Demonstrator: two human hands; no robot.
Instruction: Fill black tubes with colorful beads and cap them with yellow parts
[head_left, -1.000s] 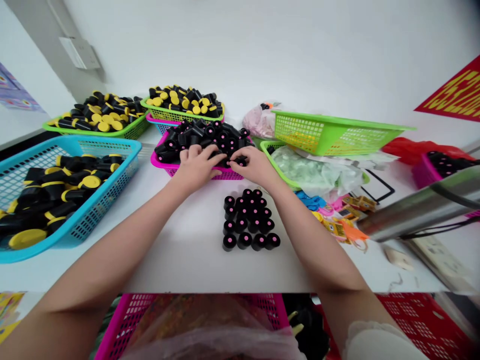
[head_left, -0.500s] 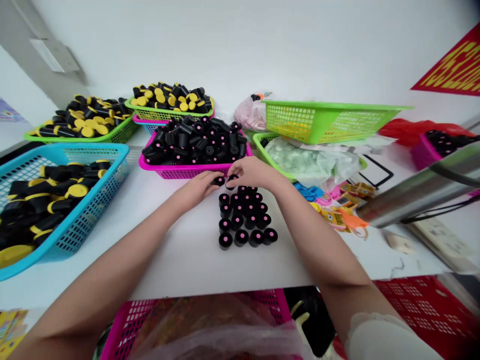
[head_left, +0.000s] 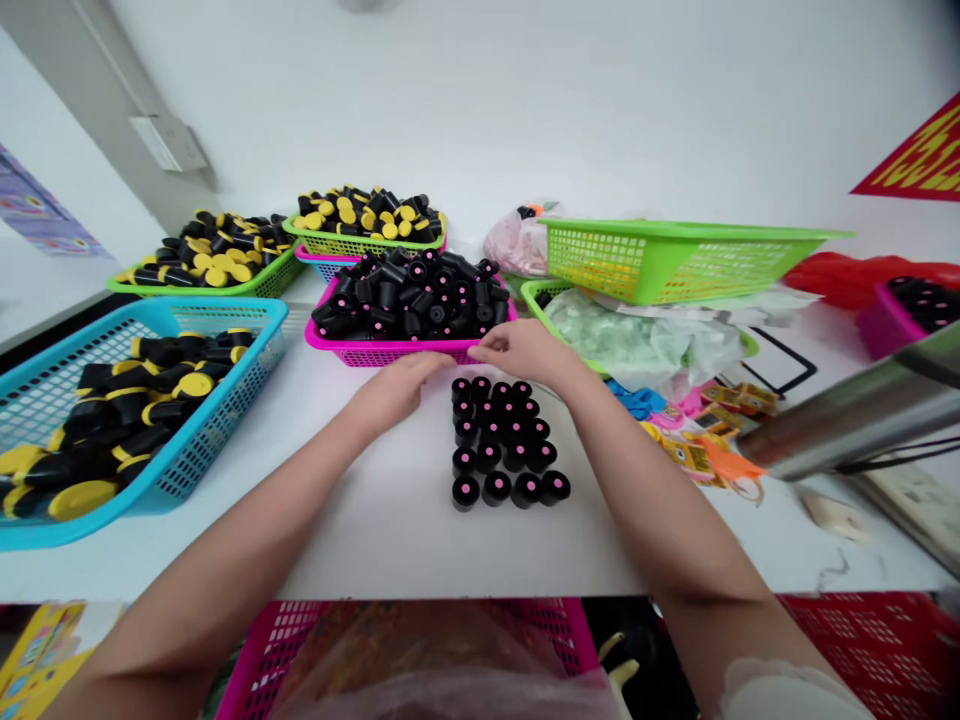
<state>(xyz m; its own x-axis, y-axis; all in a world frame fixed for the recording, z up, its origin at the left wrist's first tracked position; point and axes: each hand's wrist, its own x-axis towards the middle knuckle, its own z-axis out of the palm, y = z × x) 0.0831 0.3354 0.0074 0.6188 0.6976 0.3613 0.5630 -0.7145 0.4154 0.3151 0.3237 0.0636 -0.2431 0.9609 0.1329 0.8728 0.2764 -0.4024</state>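
Several short black cylinders with pink dots on their tops [head_left: 516,455] stand upright in close rows on the white table. My left hand [head_left: 397,392] is just left of the far row, fingers stretched out and nothing visible in it. Above that row, at the front rim of the pink basket [head_left: 420,352], is my right hand [head_left: 529,352]. Its fingers are loosely bent and apart, and no cylinder shows in them. A heap of loose black cylinders [head_left: 412,295] fills the pink basket, lying at many angles.
At left stands a blue basket [head_left: 169,470] of black pieces with yellow ends. Two green baskets [head_left: 259,280] of similar pieces are behind. On the right are a stacked green basket [head_left: 675,265], plastic bags, small colourful packets [head_left: 686,455] and a metal post [head_left: 862,410].
Two black cylinders that were at my fingers now stand in the far row, and both hands have come away from them. The view has tilted and shifted slightly.
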